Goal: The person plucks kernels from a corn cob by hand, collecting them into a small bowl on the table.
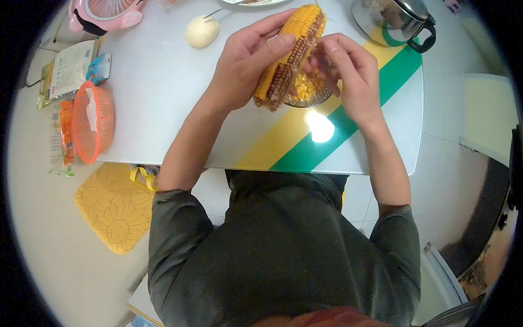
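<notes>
My left hand (248,60) is wrapped round a corn cob (291,57), held tilted above the table. Yellow kernels cover part of the cob, while a long strip along it is bare and brownish. Close against the cob's right side, my right hand (351,71) has its fingers curled with the thumb over them. What those fingers hold, if anything, is too small to make out. Under the cob and right hand sits a patterned bowl (316,101) with loose corn kernels (306,87) in it. The cob and fingers hide part of the bowl.
A pale round bun (202,31) with a utensil lies behind my left hand. A metal pot (392,24) stands back right, a plate (256,2) at the far edge. An orange basket (106,122), packets (71,71) and a pink fan-like object (103,13) are left. A yellow stool (117,210) is below.
</notes>
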The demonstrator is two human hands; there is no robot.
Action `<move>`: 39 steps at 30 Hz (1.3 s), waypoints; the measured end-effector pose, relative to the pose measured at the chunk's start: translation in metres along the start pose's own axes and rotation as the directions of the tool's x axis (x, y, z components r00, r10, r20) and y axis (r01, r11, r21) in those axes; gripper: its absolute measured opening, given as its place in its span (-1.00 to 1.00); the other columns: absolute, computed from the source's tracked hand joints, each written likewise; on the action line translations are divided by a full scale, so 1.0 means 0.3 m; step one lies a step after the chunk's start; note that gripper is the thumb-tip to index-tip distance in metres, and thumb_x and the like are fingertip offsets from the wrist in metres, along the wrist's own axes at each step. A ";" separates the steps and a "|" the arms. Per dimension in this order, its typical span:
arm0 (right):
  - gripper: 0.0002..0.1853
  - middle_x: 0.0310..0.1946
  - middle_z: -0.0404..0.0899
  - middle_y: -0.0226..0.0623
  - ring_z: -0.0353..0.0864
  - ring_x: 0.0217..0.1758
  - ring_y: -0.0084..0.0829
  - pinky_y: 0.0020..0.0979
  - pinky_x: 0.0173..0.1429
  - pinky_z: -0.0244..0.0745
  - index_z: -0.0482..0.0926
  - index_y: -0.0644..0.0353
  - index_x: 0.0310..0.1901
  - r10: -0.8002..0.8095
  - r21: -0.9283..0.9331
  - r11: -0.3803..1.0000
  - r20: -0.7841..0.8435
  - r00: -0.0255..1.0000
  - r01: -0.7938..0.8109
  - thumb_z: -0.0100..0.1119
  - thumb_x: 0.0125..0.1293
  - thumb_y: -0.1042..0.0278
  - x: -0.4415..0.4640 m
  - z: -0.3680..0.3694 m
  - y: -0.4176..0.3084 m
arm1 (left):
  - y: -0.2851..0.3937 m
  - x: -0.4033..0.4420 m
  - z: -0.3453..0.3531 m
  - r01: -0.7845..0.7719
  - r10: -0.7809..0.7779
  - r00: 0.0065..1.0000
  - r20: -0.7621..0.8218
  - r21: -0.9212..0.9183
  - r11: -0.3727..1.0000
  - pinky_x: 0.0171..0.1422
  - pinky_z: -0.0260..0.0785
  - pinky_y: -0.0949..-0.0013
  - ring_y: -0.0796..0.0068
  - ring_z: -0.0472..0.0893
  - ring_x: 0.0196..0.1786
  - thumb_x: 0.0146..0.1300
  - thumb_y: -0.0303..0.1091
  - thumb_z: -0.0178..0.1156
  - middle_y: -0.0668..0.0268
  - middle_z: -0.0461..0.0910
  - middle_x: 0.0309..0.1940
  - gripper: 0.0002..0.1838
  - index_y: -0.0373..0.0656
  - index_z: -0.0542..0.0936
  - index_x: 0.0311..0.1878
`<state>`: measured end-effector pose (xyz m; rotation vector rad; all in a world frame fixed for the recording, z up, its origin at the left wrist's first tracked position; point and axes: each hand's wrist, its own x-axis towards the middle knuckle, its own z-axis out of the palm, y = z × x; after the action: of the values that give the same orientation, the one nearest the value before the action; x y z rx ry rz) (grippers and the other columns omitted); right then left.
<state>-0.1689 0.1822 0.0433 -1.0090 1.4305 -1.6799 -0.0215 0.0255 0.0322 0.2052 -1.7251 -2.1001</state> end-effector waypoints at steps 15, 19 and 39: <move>-0.69 -0.19 0.67 -0.40 0.55 -0.15 -0.68 -0.51 -0.01 0.49 0.59 0.35 0.07 0.028 0.028 0.999 0.072 0.997 -0.030 0.24 0.66 0.19 -0.017 0.055 -0.002 | 0.050 -0.083 0.052 -0.197 0.208 0.978 0.019 0.419 0.886 0.23 0.47 0.38 0.44 0.59 0.06 0.55 -0.39 0.33 0.22 0.58 0.03 -0.36 -0.27 0.41 0.62; -0.69 -0.18 0.64 -0.35 0.53 -0.13 -0.64 -0.48 0.04 0.50 0.56 0.35 0.09 0.004 -0.063 0.998 0.131 0.991 0.004 0.20 0.68 0.20 -0.009 0.028 0.016 | 0.050 -0.085 0.046 -0.229 0.244 0.969 0.025 0.451 0.863 0.18 0.47 0.36 0.42 0.58 0.01 0.54 -0.38 0.35 0.20 0.59 0.03 -0.36 -0.26 0.43 0.61; -0.67 -0.34 0.51 -0.23 0.46 -0.28 -0.40 -0.29 -0.12 0.47 0.50 0.39 0.05 -0.037 -0.235 0.969 0.180 0.983 0.080 0.02 0.54 0.24 -0.006 0.029 0.001 | 0.107 -0.112 0.062 -0.115 0.135 0.991 0.000 0.530 0.840 0.28 0.46 0.44 0.40 0.58 0.22 0.47 -0.48 0.35 0.22 0.56 0.16 -0.32 -0.25 0.44 0.62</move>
<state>-0.1602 0.1799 0.0434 -1.3103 1.5247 -1.4408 0.0090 0.0511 0.0626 0.2772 -2.1976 -1.4726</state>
